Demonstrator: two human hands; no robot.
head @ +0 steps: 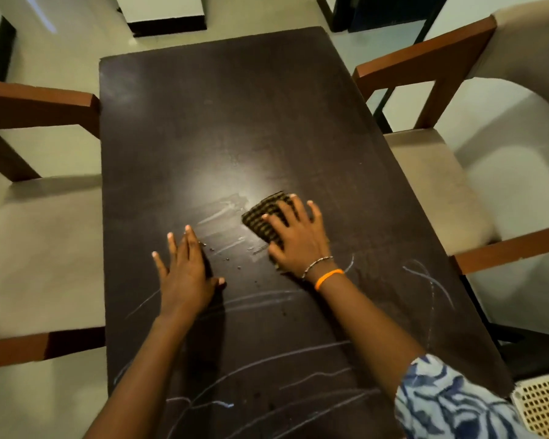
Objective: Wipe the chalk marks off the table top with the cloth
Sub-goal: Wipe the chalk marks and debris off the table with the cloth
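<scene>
Fingers of right hand (293, 237) spread flat, pressing checked cloth (265, 218) mid-table top (222, 115); left hand (184, 270) flat, bracing; wiping underway, next likely pull toward near-edge chalk marks (267, 362).

The person's two arms are bare up past the elbows. The right hand (293, 236) has two bands at its wrist: a thin beaded bracelet (317, 265) and a bright orange band (328, 278). Higher up the right arm is a loose sleeve (450, 403), white with dark blue swirly leaf shapes. The left hand (184, 274) wears nothing.
</scene>
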